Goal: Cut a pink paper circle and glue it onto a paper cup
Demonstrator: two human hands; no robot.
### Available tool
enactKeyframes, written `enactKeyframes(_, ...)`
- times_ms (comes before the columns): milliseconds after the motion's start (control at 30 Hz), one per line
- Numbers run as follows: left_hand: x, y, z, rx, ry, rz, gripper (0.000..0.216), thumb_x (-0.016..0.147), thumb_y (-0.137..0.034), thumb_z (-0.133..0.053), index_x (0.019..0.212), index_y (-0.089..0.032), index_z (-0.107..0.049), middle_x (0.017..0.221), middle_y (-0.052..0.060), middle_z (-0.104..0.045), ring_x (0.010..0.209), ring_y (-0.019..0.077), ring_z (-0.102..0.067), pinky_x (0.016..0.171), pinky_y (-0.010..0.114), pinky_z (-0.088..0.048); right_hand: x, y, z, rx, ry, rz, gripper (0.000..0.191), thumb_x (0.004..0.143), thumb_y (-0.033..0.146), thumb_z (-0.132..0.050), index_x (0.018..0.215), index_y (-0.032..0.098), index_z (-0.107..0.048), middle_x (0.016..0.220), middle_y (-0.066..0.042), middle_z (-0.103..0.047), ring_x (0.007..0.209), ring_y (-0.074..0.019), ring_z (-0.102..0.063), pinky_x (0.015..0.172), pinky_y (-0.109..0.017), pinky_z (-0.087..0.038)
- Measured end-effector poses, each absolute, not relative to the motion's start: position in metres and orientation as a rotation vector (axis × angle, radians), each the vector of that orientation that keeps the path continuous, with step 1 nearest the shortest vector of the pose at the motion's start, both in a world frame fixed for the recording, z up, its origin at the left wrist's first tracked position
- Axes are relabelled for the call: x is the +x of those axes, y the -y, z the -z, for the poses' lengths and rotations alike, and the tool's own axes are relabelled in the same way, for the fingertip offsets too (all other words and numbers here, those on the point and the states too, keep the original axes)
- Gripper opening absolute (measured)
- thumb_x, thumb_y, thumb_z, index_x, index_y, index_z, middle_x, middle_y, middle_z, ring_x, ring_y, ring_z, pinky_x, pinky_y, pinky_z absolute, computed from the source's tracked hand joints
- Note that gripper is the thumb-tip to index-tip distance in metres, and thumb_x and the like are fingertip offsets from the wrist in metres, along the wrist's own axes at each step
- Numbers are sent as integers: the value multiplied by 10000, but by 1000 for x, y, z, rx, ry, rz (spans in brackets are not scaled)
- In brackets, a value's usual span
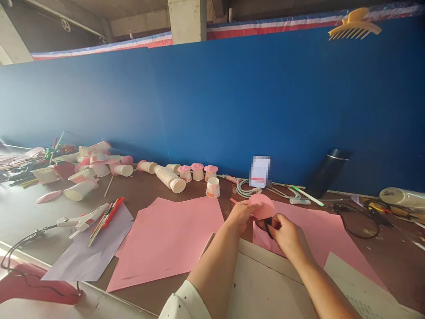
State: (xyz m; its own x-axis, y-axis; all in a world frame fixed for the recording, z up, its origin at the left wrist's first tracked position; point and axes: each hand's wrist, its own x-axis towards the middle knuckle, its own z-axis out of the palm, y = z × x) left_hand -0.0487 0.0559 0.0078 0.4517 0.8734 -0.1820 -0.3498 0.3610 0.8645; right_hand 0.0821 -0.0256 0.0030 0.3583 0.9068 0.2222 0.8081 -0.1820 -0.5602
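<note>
My left hand (241, 213) pinches a round pink paper disc (262, 205) and holds it up above the table. My right hand (287, 234) is closed on the black handles of scissors (268, 225), whose blades meet the disc's lower edge. Both hands hover over a sheet of pink paper (312, 235) that lies on the brown table (139, 190). A larger stack of pink paper sheets (169, 239) lies to the left of my left arm.
Paper cups (168, 176) lie scattered along the blue wall, some with pink tops (198, 170). A glue gun (83, 220) and red-handled cutter (106, 216) rest on a pale sheet at left. Cables (247, 188), a black bottle (327, 172) and wires lie to the right.
</note>
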Motion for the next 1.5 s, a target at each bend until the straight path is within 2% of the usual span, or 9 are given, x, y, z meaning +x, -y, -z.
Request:
enactKeyframes(133,-45,-54,-5,879,-711,-882,397,630,-380,-808,880,-89,-704,799,97,-652,701,156,-571,584,262,-437,72,25,1,-2000,1517,-171,293,756,483,-568,611,267,-432,551,14,-586,481,-172,-514,491,-265,-343)
enactKeyframes(267,-44,-57,-2,894,-746,-918,365,636,-365,-803,839,-80,-701,723,76,-636,620,129,-543,559,254,-423,72,24,6,-1947,1520,-266,276,751,464,-577,625,260,-439,561,22,-598,508,-171,-546,507,-259,-360)
enactKeyframes(400,-44,-60,-2,862,-837,-942,290,639,-301,-805,805,-87,-701,740,83,-655,656,142,-563,569,247,-442,73,24,8,-1913,1574,-408,208,749,439,-602,681,261,-517,621,21,-663,569,-183,-601,551,-262,-389)
enactKeyframes(500,-43,-60,-3,850,-818,-938,299,639,-300,-810,812,-83,-697,768,97,-670,713,171,-598,621,271,-477,74,25,1,-1974,1568,-377,154,753,425,-612,782,276,-583,783,-4,-735,684,-217,-663,568,-273,-393)
enactKeyframes(600,-42,-58,-2,844,-777,-918,351,635,-314,-814,857,-73,-689,798,108,-681,744,191,-623,657,295,-500,73,28,-10,-2114,1487,-315,233,762,436,-613,943,292,-597,926,-33,-755,802,-256,-693,553,-283,-384)
enactKeyframes(867,-45,-54,-2,858,-749,-870,370,685,-291,-768,964,-65,-680,917,137,-692,814,211,-651,704,327,-546,81,31,-21,-2280,1434,-251,273,806,506,-534,941,286,-621,1017,-54,-748,850,-288,-692,531,-307,-363)
enactKeyframes(1100,-43,-60,5,745,-949,-868,395,674,-238,-772,1021,-84,-664,1057,155,-668,921,241,-642,717,336,-557,109,27,-19,-2421,1208,-270,459,820,604,-438,1143,302,-560,1077,-47,-731,873,-291,-685,544,-323,-394)
enactKeyframes(1333,-42,-65,6,662,-849,-987,292,679,-204,-760,933,-83,-684,1014,150,-677,969,246,-628,792,319,-526,116,24,-7,-2403,1267,-348,381,819,576,-458,1039,313,-622,1087,-34,-721,873,-273,-675,597,-342,-440)
enactKeyframes(1500,-39,-67,7,631,-676,-1058,304,660,-231,-773,906,-74,-692,983,154,-686,1008,263,-620,891,341,-489,113,25,-12,-2440,1239,-340,422,810,605,-459,1049,306,-635,1111,-51,-712,869,-276,-672,615,-350,-445)
